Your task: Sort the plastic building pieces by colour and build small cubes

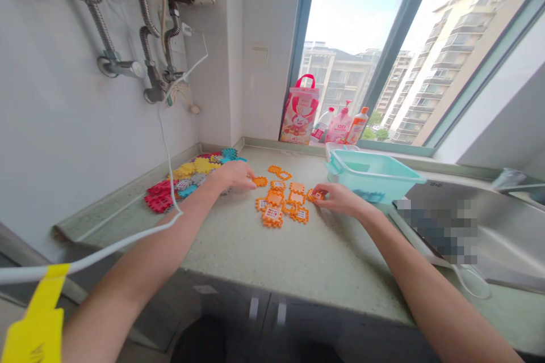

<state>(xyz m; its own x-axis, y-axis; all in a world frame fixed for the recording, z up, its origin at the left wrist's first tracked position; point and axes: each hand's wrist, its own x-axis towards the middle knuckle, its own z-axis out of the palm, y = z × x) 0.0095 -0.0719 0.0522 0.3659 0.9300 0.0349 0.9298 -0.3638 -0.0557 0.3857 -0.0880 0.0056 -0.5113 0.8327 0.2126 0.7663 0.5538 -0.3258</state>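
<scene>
Orange puzzle-edged pieces (272,215) lie grouped on the pale green counter, some with white grid patterns. My left hand (237,176) reaches to the back left of this group, fingers closed at an orange piece (259,181). At the group's right side, my right hand (334,198) has its thumb and fingers closed on another orange piece (315,195). A heap of yellow (202,165), red (162,197), grey and blue pieces lies left of my left hand, partly hidden by my forearm.
A teal basket (377,170) with dark blue pieces stands right of my right hand. Beyond it are a steel sink (511,227) and a partly pixelated device. A white cable (145,232) crosses my left forearm. Bottles (339,126) and a pink bag (300,113) stand by the window.
</scene>
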